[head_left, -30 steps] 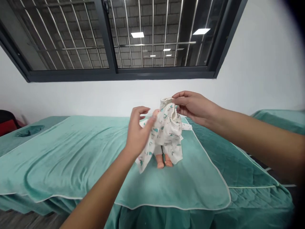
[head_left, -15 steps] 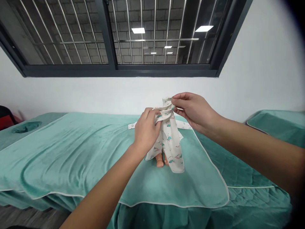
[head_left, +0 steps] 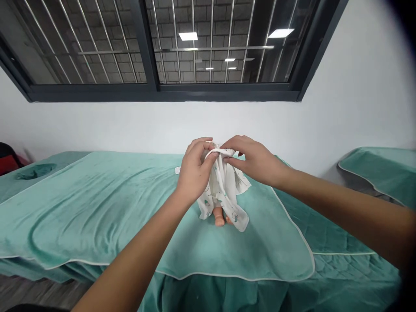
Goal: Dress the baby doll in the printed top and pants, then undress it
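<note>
Small white printed baby pants [head_left: 233, 212] hang bunched between my two hands, their legs drooping downward. My left hand [head_left: 195, 171] pinches the gathered waistband from the left, thumb against the cloth. On the other side, my right hand [head_left: 255, 160] grips the same band between thumb and fingers. Below the cloth, a doll's leg [head_left: 219, 216] and part of its other foot show; the pants and my hands cover the rest of the doll. A white sleeve end [head_left: 177, 170] lies on the blanket left of my left hand.
A green blanket [head_left: 97, 203] with pale piping covers the bed. Another folded green cloth [head_left: 383, 169] lies at the right. A white wall [head_left: 136, 125] and a dark-framed barred window [head_left: 224, 93] stand behind. Something red and black [head_left: 8, 162] is at the far left.
My right hand has moved left and down, closer to my left hand. The pants' waistband is now bunched between both hands, and the legs hang more twisted.
</note>
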A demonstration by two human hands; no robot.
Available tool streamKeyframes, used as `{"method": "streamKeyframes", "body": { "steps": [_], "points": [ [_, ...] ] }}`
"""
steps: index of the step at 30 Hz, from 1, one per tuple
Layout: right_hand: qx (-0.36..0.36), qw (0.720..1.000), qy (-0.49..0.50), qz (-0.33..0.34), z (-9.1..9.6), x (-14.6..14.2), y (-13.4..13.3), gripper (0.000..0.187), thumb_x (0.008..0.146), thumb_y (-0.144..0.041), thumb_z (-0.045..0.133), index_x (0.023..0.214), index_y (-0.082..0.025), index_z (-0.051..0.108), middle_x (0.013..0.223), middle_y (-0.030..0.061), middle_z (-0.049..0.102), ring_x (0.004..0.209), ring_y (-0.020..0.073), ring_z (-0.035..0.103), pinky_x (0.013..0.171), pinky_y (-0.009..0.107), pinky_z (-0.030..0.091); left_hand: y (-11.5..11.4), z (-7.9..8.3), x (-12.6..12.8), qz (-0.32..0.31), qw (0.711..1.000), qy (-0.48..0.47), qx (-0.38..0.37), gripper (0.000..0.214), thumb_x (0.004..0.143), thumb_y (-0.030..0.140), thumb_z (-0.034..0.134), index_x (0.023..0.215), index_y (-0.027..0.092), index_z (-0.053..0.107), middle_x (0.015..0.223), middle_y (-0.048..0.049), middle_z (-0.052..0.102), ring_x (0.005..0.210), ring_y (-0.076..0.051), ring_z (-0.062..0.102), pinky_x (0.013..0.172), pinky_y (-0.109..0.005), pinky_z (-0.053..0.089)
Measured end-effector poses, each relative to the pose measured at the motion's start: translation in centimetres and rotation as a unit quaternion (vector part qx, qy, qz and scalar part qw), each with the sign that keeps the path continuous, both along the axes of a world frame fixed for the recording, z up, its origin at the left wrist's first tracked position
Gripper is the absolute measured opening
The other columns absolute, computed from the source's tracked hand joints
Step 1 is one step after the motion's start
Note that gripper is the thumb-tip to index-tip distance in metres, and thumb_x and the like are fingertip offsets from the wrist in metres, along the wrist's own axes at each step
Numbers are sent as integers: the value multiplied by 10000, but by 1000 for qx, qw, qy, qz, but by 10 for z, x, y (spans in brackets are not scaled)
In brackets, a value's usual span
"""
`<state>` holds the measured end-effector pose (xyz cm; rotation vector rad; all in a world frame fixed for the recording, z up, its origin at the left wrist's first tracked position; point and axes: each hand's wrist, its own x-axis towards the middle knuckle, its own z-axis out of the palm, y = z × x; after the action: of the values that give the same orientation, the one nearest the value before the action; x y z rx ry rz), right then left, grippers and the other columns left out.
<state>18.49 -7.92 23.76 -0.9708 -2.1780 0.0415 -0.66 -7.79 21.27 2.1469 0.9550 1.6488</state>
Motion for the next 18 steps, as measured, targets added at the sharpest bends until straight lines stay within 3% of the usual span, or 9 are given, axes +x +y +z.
{"method": "streamKeyframes", "body": {
  "steps": [3,6,11,15,18],
  "points": [
    [-33,999,16,-37,2,1,1,109,888,-311,612,910,-233,684,943,21,671,937,213,559,803,345,425,-1,0,-3,-51,997,-46,-39,70,922,279,566,942,222,602,1188,-45,642,1143,-193,575,954,-332,444],
    [-90,992,69,-58,4,1,4,163,853,-375,641,810,-218,630,830,2,621,825,186,545,723,312,402,-3,2,-3,-96,984,-109,-104,130,906,343,599,927,219,568,926,-20,647,843,-148,602,745,-269,469],
    [-167,958,234,-22,5,-5,4,129,852,-334,593,833,-226,524,727,-35,521,673,141,483,591,265,362,-5,6,-1,-196,931,-137,-275,283,854,475,646,948,223,561,662,42,521,515,-93,444,483,-227,344],
    [-194,932,306,9,9,-8,4,116,807,-292,621,814,-227,525,721,-34,525,655,136,483,596,262,381,-5,-1,-7,-265,889,-18,-373,368,696,423,811,916,177,647,640,27,563,510,-96,458,489,-241,326],
    [-214,908,359,26,8,0,7,141,784,-311,659,777,-228,544,680,-42,514,607,124,471,583,258,382,-3,-7,-9,-272,876,-77,-390,357,717,419,791,945,170,675,721,-15,644,623,-144,570,584,-258,409]
  ]
}}
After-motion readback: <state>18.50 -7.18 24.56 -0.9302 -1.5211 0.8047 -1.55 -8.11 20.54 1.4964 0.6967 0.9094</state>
